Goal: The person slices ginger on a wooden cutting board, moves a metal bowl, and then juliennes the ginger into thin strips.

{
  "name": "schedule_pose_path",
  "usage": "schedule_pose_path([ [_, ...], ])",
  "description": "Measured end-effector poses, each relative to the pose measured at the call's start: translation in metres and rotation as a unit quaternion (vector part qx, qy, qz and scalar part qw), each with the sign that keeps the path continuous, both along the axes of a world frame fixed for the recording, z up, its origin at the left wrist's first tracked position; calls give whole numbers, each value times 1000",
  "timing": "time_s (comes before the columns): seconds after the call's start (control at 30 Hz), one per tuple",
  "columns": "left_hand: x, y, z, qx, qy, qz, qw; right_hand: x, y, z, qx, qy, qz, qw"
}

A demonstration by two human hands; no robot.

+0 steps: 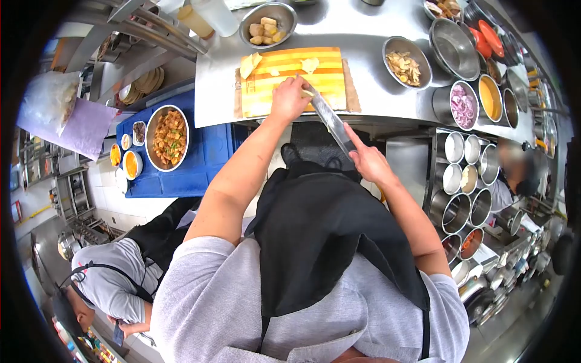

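My right hand [369, 160] grips a large kitchen knife [330, 119], its broad blade slanting up and left over the front edge of the cutting board [290, 109]. My left hand [289, 98] is closed at the board's front half, its fingers on a small pale piece of food [308, 94] beside the blade's far end. Pale yellow pieces [250, 65] lie at the board's left, and another cut piece [310, 65] sits near its back. The board is striped yellow and orange, on a brown cloth [352, 91].
A metal bowl of peeled chunks [263, 33] stands behind the board. Right of it are a bowl of pale slices [404, 68] and a pot of chopped red onion [463, 106]. A bowl of sauced food [168, 138] rests on a blue surface at left. Another person [115, 272] is lower left.
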State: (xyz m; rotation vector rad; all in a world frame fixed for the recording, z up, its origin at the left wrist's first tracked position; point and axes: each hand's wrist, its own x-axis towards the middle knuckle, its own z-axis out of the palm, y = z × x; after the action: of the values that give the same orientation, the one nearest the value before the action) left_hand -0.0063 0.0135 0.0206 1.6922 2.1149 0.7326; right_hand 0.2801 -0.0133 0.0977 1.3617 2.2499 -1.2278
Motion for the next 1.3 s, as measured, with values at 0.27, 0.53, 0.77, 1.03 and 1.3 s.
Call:
schedule_pose_path([
  [0.27, -19, -22, 2, -14, -156, -5, 988, 18, 0, 3, -10, 57, -92, 994],
  [0.53, -24, -41, 22, 65, -396, 29, 915, 52, -3, 6, 5, 37, -155, 987],
  [0.77, -32, -25, 5, -11, -508, 69, 858, 45, -12, -4, 53, -25, -96, 994],
  [1.03, -29, 87, 16, 6, -179, 32, 983, 31, -7, -5, 21, 4, -133, 991],
  [1.3, -23, 51, 18, 77, -24, 40, 996, 34, -12, -17, 17, 15, -141, 990],
])
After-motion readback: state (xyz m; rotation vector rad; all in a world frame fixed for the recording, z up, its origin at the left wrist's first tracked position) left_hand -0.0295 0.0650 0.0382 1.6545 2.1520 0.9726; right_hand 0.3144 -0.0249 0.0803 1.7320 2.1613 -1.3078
